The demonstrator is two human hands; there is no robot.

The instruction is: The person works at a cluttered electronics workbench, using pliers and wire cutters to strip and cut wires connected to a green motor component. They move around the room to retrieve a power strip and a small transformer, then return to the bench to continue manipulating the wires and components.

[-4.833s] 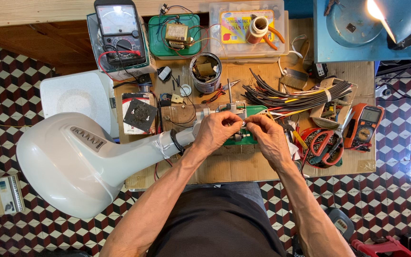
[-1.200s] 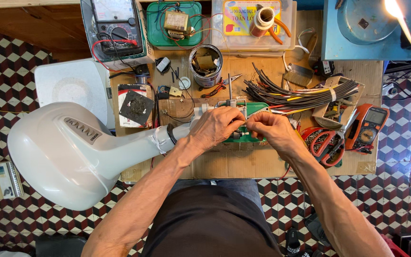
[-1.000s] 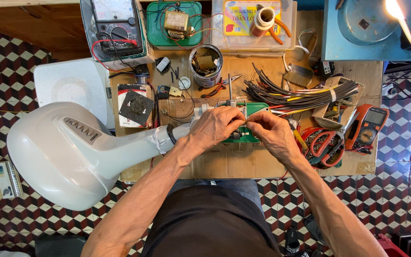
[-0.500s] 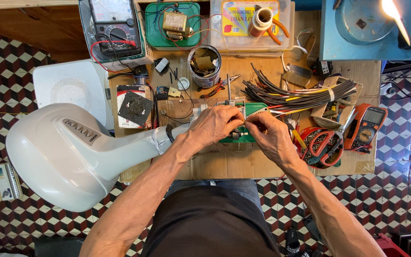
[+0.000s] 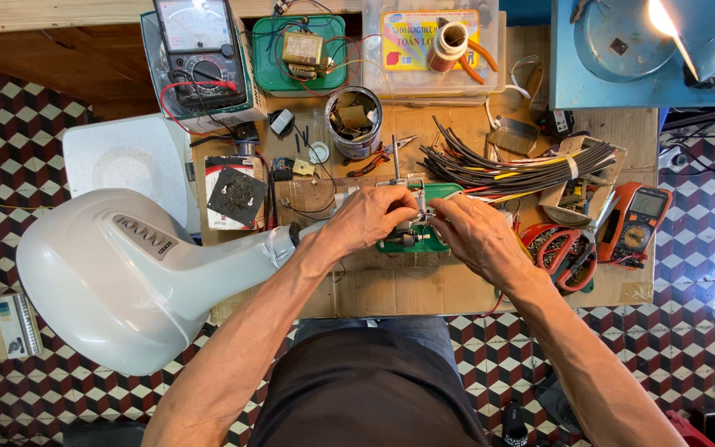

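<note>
Head view: the left hand point(image 5: 367, 219) and right hand point(image 5: 475, 234) meet at the bench centre, fingers curled together, pinching a small metal part point(image 5: 418, 217) over the green board point(image 5: 413, 241). A wire bundle point(image 5: 516, 170) lies at two o'clock, a tin can point(image 5: 354, 122) at eleven, red scissors point(image 5: 563, 252) at three.

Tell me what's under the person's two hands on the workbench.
A green circuit board lies beneath the left hand and right hand, with small metal parts at its centre. The fingers cover most of it, so what they grip cannot be seen.
</note>
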